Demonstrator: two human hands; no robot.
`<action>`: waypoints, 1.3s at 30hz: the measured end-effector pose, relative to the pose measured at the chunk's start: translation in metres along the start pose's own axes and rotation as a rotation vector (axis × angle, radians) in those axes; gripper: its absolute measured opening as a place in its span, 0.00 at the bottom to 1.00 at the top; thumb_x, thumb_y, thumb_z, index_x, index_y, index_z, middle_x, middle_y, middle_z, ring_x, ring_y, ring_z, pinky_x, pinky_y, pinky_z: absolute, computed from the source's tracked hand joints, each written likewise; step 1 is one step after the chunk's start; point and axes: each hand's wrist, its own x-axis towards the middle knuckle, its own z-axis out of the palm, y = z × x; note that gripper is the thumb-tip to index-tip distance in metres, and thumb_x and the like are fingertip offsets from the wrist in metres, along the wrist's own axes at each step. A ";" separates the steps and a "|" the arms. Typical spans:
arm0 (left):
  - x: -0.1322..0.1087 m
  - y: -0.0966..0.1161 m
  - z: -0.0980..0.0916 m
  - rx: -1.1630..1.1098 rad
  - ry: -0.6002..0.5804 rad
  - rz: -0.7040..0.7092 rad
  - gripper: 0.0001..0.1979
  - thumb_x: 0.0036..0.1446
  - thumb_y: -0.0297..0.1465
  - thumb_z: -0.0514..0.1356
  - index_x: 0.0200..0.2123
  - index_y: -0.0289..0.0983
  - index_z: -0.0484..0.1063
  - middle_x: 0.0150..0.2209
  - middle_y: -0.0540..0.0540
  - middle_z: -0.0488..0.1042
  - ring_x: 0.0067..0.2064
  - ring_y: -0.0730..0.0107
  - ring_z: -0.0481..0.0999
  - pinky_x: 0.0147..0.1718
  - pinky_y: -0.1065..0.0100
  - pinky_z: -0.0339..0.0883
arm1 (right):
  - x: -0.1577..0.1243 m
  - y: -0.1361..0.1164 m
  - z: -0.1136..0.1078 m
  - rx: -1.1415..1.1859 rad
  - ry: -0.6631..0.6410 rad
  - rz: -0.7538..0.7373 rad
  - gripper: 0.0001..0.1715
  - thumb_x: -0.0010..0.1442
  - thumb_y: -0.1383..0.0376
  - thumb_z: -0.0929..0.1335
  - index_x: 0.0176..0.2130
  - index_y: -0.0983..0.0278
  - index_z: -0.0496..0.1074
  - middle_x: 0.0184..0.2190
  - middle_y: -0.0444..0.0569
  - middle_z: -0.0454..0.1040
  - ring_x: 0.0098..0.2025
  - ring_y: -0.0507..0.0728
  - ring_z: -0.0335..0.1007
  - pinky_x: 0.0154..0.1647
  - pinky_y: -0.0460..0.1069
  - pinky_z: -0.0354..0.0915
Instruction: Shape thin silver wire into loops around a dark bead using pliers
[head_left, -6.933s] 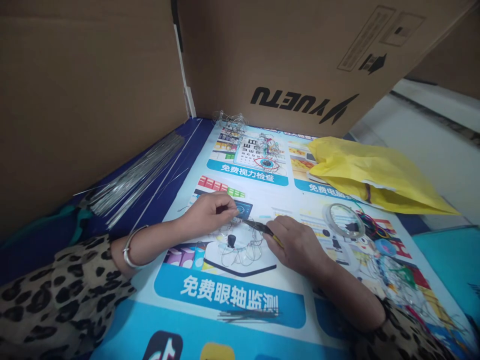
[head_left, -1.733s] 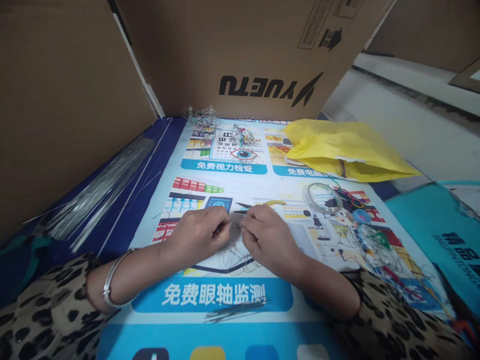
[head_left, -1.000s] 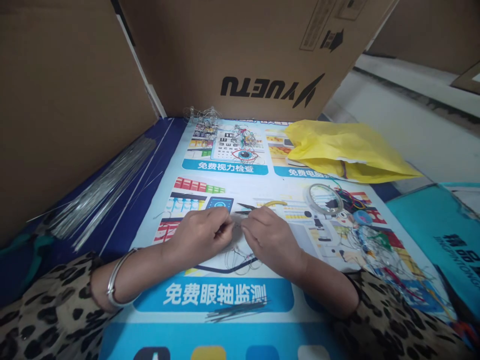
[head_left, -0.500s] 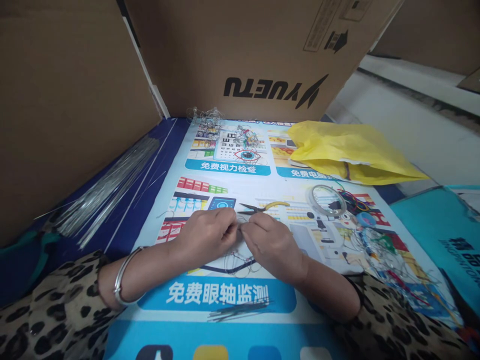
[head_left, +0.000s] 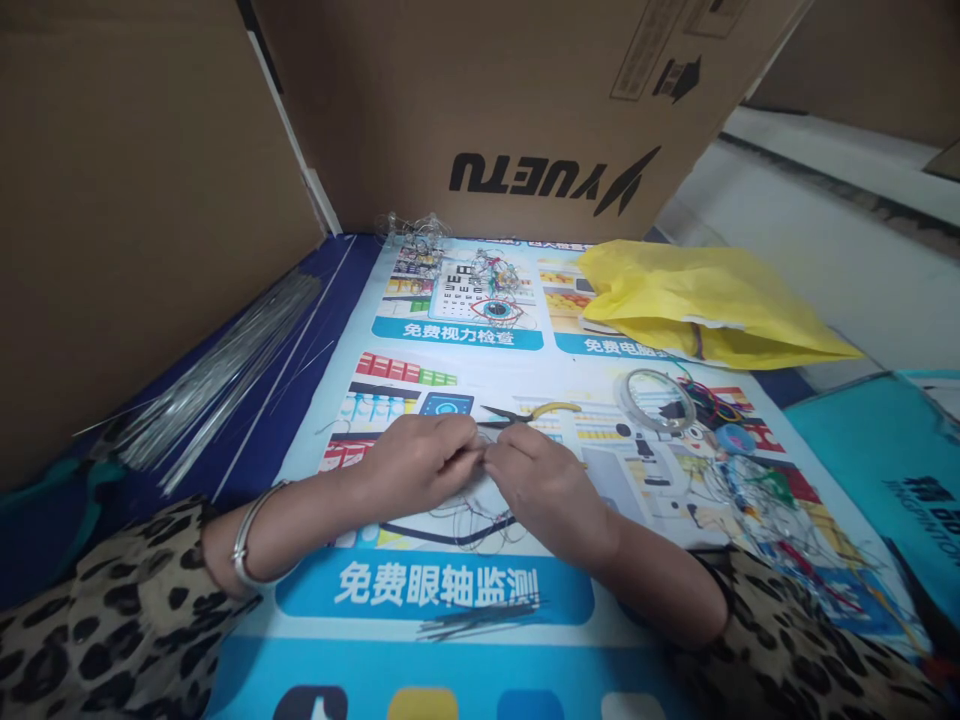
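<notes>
My left hand (head_left: 424, 455) and my right hand (head_left: 551, 490) meet at the middle of the printed poster sheet, fingertips pinched together. Thin wire (head_left: 472, 520) hangs in loops below the fingers and spreads over the print. The part gripped between the fingertips is mostly hidden, but it looks like the same wire. Just beyond my knuckles lie pliers (head_left: 517, 415) with dark jaws and a yellow handle. A small bunch of short, dark wire pieces (head_left: 480, 620) rests nearer to me, on the blue band.
A bundle of long straight wires (head_left: 232, 375) lies at left beside a cardboard wall (head_left: 375, 120). At right are a yellow bag (head_left: 697, 300), a clear ring-shaped spool (head_left: 657, 400) and tangled coloured wires (head_left: 765, 500). More wire tangles (head_left: 495, 275) sit at the back.
The left fingers have shifted slightly to the right, closer against the right fingertips. The view has moved a little; the other things lie as before.
</notes>
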 end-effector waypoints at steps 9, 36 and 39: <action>0.001 0.001 -0.009 -0.139 0.017 -0.143 0.06 0.57 0.28 0.50 0.27 0.36 0.63 0.25 0.51 0.67 0.27 0.75 0.65 0.26 0.73 0.59 | 0.007 0.009 -0.023 0.235 0.119 0.084 0.12 0.61 0.63 0.61 0.37 0.65 0.71 0.32 0.49 0.71 0.36 0.53 0.65 0.38 0.48 0.64; -0.008 -0.010 -0.004 0.129 0.080 -0.062 0.06 0.59 0.29 0.48 0.34 0.36 0.63 0.26 0.49 0.72 0.25 0.73 0.70 0.23 0.70 0.61 | -0.004 0.043 -0.027 -0.271 -0.038 0.110 0.09 0.56 0.66 0.62 0.36 0.68 0.68 0.31 0.55 0.67 0.37 0.59 0.62 0.35 0.51 0.60; -0.008 -0.009 -0.005 0.143 0.079 -0.057 0.06 0.59 0.29 0.48 0.33 0.36 0.63 0.25 0.50 0.72 0.24 0.73 0.70 0.23 0.71 0.60 | -0.004 0.043 -0.028 -0.189 -0.018 0.128 0.08 0.56 0.67 0.62 0.35 0.67 0.68 0.32 0.54 0.67 0.37 0.58 0.63 0.35 0.51 0.62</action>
